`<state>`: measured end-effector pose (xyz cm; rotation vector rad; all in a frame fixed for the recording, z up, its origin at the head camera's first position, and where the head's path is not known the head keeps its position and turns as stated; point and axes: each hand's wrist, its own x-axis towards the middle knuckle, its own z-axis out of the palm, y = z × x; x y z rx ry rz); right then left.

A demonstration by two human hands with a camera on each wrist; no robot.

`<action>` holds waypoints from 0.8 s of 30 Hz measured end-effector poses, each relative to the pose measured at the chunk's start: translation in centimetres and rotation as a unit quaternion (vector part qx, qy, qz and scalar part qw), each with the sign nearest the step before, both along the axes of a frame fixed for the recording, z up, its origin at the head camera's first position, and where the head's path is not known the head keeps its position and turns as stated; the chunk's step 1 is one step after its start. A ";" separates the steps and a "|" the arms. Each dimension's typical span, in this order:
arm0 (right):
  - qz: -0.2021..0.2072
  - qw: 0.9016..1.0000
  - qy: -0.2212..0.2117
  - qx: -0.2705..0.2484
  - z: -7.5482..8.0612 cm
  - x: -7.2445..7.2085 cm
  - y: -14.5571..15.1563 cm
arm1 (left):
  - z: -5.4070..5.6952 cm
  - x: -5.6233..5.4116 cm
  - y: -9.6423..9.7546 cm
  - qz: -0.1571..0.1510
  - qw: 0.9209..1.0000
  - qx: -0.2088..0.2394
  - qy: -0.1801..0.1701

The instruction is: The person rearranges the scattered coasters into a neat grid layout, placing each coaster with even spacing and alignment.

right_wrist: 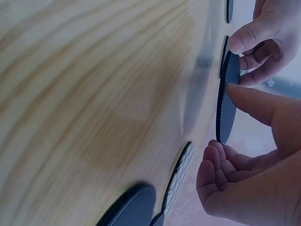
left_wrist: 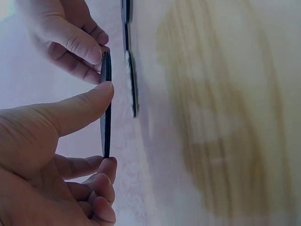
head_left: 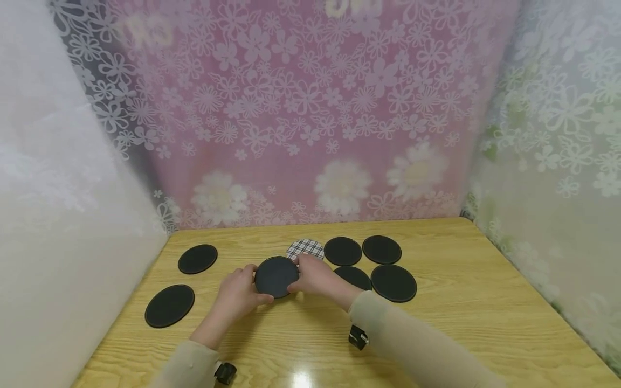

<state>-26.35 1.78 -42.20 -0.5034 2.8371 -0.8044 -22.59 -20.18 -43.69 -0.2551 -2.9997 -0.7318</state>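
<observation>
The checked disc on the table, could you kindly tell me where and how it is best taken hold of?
Probably by its left rim, coming from the left and pinching the edge: the checked disc is thin and lies flat on the table, and a black disc sits close against its right side.

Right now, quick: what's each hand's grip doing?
Left hand: holding the black disc by its edge.
Right hand: holding the same disc's opposite edge.

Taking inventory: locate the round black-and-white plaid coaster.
In the head view, the plaid coaster lies beyond the right hand, immediately left of a round black coaster.
</observation>
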 end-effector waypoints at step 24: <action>-0.015 0.999 -0.011 0.040 -1.3 1.1 4.7 | -3.8 -2.1 2.7 -0.103 0.994 0.023 -0.041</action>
